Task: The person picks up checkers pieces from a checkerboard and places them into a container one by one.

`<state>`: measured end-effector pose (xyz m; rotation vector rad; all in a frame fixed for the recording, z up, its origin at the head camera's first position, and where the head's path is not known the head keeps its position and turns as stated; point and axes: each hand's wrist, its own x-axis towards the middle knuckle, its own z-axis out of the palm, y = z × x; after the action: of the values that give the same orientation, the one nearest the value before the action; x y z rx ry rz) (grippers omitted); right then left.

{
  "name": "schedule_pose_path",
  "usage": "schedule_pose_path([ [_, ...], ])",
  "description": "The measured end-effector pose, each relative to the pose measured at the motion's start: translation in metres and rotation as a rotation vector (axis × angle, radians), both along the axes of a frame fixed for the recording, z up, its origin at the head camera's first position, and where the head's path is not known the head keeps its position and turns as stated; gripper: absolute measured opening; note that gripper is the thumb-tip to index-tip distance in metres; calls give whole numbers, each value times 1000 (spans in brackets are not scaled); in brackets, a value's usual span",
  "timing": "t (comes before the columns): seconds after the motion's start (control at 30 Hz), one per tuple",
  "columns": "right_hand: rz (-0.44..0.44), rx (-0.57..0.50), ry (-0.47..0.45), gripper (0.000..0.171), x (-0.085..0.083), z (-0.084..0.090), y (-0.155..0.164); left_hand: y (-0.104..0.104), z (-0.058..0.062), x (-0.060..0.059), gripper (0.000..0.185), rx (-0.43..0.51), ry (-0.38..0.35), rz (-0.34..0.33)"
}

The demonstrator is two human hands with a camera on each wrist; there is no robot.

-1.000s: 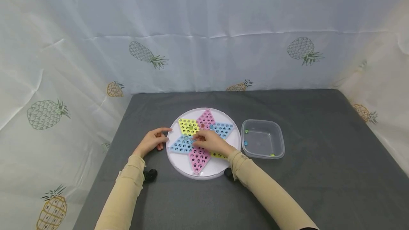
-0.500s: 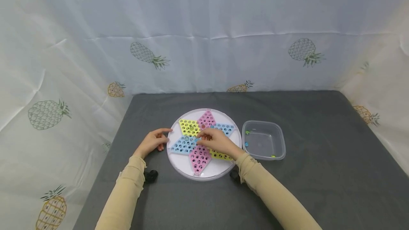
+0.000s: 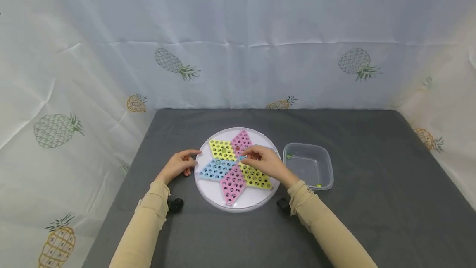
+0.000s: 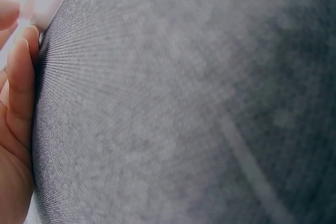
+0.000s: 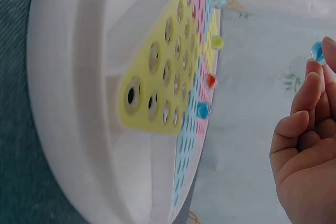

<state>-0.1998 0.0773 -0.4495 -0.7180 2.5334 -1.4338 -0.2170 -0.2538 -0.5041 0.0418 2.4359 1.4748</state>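
Observation:
A round white board (image 3: 256, 199) carries a star of yellow, pink and blue perforated panels (image 3: 223, 150). My right hand (image 3: 246, 155) hovers over the star's middle and pinches a small blue marble (image 3: 242, 157) (image 5: 317, 51) at its fingertips (image 5: 315, 80). A few marbles sit in holes: a yellow-green one (image 5: 217, 42), a red one (image 5: 211, 81) and a blue one (image 5: 203, 110). My left hand (image 3: 187, 159) rests on the cloth with relaxed fingers (image 4: 20, 77) against the board's left rim.
A clear plastic tub (image 3: 327, 168) stands just right of the board with a few marbles inside. Grey cloth (image 3: 372, 202) covers the table. Pineapple-print sheets (image 3: 260, 53) wall in the back and both sides.
My right hand has moved right and slightly away from the blue panel to the star's middle, a blue marble pinched in it. The left hand has stayed at the rim.

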Motion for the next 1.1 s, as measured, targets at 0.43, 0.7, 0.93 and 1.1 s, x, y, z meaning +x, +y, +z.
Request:
schedule_pose_path([
  [0.43, -130, -49, -20, 30, 6, 3, 41, -1, 1, -2, 38, -8, 13, -14],
  [0.7, -225, -18, -65, 38, 7, 8, 61, -1, 2, -1, 39, -10, 13, -10],
  [0.93, -288, -10, -54, 34, 10, 3, 82, -1, 1, 0, 39, -11, 3, -1],
  [1.1, -327, 1, -54, 30, 11, -4, 98, -1, 1, 1, 38, -15, -3, 2],
])
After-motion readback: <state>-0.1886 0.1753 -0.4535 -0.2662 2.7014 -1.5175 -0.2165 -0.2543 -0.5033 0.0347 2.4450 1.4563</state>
